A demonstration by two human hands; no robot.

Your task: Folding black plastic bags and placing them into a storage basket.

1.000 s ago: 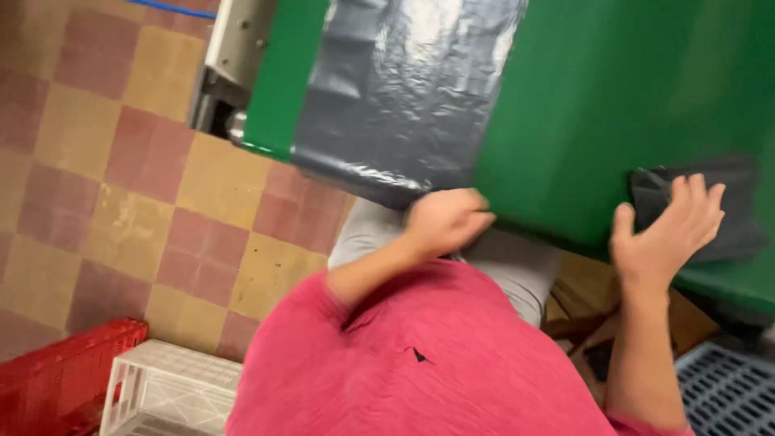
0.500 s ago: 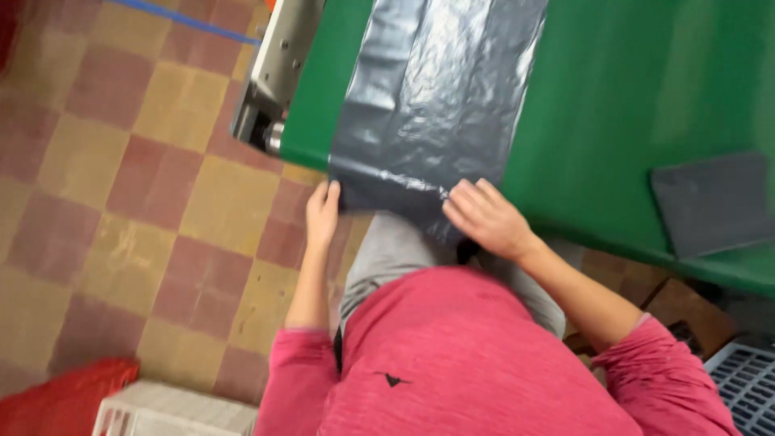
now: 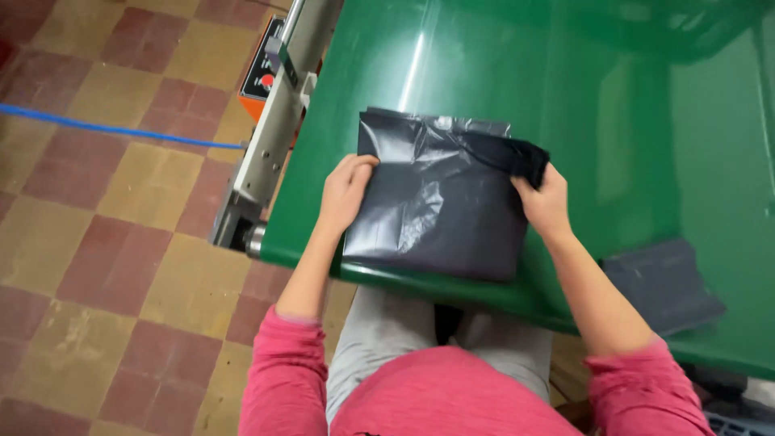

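**A:** What did the step in hand require?

**B:** A dark grey plastic bag (image 3: 440, 202) lay partly folded on the green tabletop (image 3: 630, 121), near its front edge. The left hand (image 3: 345, 192) was closed on the bag's left edge, fingers curled over it. The right hand (image 3: 542, 200) was pinching the bunched upper right corner. In my judgement, a clean fold called for both edges to be held under even tension, the corners aligned before the layer was laid flat, and trapped air pressed out toward the open side. The film was glossy and creased, so it would probably slip; a firm pinch was advisable.

**A:** What could have gone wrong?

**B:** The bunched corner at the right hand might have set a crooked crease. The bag also sat close to the tabletop's edge and could have slid off.

**A:** Give the count.

**B:** One bag in hand. One already folded dark bag (image 3: 662, 287) lay flat to the right, well apart from it. Two hands were at work, both the person's own. One metal machine frame (image 3: 278, 113) stood beside the tabletop's left side, and one blue cable (image 3: 113, 131) ran across the tiled floor (image 3: 105, 266).
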